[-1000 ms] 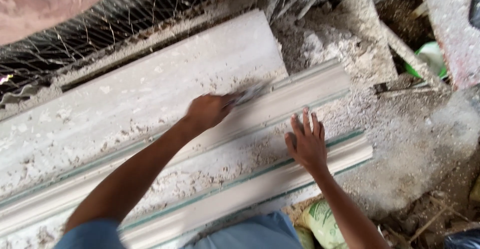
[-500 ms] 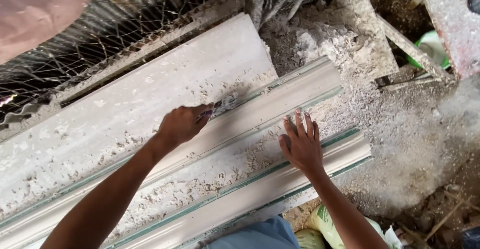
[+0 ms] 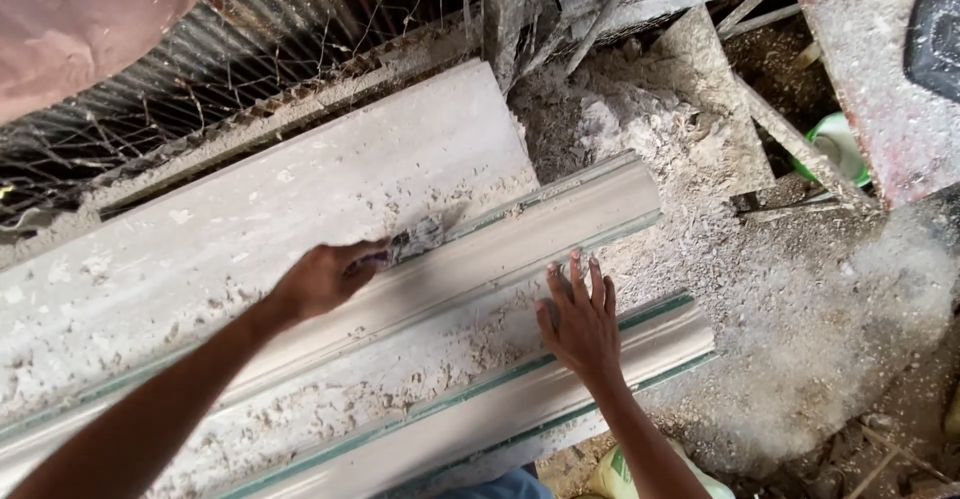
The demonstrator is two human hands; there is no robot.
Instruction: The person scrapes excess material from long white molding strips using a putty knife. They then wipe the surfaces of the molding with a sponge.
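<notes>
A long grey-white plaster moulding (image 3: 560, 224) with rounded ridges and greenish edges runs diagonally across the bench. My left hand (image 3: 325, 277) is shut on a small metal scraper (image 3: 418, 239), whose blade lies against the upper ridge of the moulding. My right hand (image 3: 582, 321) rests flat on the lower part of the moulding with its fingers spread, holding nothing. Loose plaster crumbs cover the flat strip between the ridges.
A wide flat plaster slab (image 3: 300, 209) lies behind the moulding. Wire mesh (image 3: 200, 69) and corrugated sheet stand beyond it. A heap of plaster dust (image 3: 650, 129) lies at the moulding's end. A green bowl (image 3: 835, 144) and a reddish board (image 3: 870, 69) are at right.
My left hand with the scraper has drawn back leftward along the upper ridge. My right hand has stayed flat on the moulding.
</notes>
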